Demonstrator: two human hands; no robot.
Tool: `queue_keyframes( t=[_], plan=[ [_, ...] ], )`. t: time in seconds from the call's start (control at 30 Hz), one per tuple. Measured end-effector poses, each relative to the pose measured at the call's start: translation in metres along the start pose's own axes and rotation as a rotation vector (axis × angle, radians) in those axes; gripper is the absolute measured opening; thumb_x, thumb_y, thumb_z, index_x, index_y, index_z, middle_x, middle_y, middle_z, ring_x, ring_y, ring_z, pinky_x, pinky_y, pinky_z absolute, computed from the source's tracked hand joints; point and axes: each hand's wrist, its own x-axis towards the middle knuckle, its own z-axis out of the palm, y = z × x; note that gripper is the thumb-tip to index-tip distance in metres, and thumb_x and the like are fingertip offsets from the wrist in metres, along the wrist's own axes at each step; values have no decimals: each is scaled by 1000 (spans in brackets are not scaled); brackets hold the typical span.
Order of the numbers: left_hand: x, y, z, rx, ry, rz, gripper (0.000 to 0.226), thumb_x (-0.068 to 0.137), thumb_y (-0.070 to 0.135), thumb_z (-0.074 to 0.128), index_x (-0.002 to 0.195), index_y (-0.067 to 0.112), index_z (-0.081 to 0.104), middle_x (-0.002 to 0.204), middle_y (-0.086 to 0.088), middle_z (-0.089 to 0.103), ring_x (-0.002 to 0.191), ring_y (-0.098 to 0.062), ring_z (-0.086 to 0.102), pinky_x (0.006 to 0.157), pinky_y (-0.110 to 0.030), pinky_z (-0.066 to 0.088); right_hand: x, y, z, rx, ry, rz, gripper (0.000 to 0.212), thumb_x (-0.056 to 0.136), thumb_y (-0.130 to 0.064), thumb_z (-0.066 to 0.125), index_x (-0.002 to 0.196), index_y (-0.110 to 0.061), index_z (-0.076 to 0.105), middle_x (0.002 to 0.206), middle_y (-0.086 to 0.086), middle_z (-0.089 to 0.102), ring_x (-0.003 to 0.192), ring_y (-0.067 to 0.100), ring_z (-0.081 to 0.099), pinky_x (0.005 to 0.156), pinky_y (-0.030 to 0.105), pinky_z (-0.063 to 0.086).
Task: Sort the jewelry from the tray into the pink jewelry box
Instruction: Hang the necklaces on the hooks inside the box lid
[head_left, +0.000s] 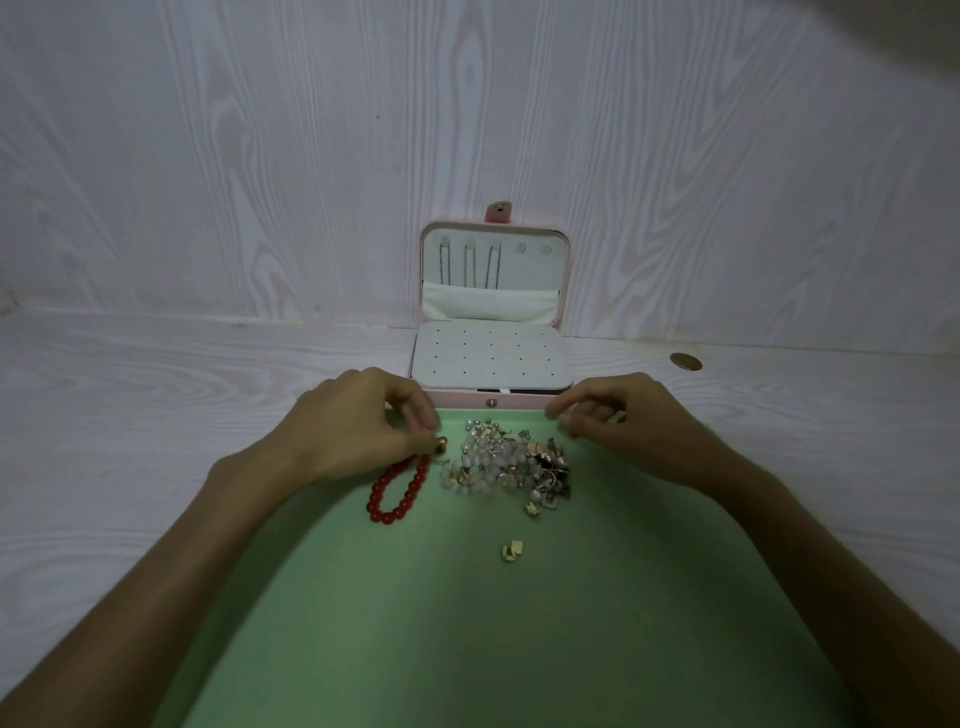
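Tangled jewelry heap (506, 462) on green tray (467, 623) before open pink jewelry box (491, 358); left hand (363, 421) pinching gold stud (441, 443) beside red bead bracelet (399, 488), right hand (613, 415) loosely curled, empty; risk: snagged neighbours dragged along.

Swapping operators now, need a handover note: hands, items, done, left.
Left hand pinches a small gold piece by the red bead bracelet. Right hand hovers, loosely curled, holding nothing visible.
Jewelry pile and one stray gold piece lie on the green tray.
Pink jewelry box is open behind the tray; its hole panel looks bare.
Done: box opened. Left: nearly all sorting.
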Motion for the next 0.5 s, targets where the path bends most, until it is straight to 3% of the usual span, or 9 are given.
queue_keyframes(
  t=[0.13, 0.3, 0.5],
  plan=[
    [-4, 13, 5, 21, 74, 106, 18, 78, 55, 64, 86, 39, 68, 83, 22, 65, 77, 4, 58, 65, -22, 44, -1, -4, -17, -94, -183, 13, 14, 85, -22, 66, 95, -32, 70, 81, -17, 66, 71, -3, 58, 63, 6, 42],
    [-8, 24, 14, 23, -74, 246, 33, 74, 58, 67, 104, 45, 65, 105, 26, 58, 100, 3, 50, 88, -28, 45, -8, -12, -23, -140, -298, -60, 20, 77, -20, 75, 93, -32, 73, 81, -10, 68, 70, 5, 59, 57, 7, 40],
    [-11, 25, 14, 35, -53, 245, 20, 73, 51, 70, 89, 42, 65, 90, 18, 66, 82, -4, 60, 78, -37, 53, -9, -17, -9, -130, -335, -38, 22, 71, -30, 80, 92, -29, 74, 78, -10, 67, 68, 8, 57, 56, 9, 38]
  ],
)
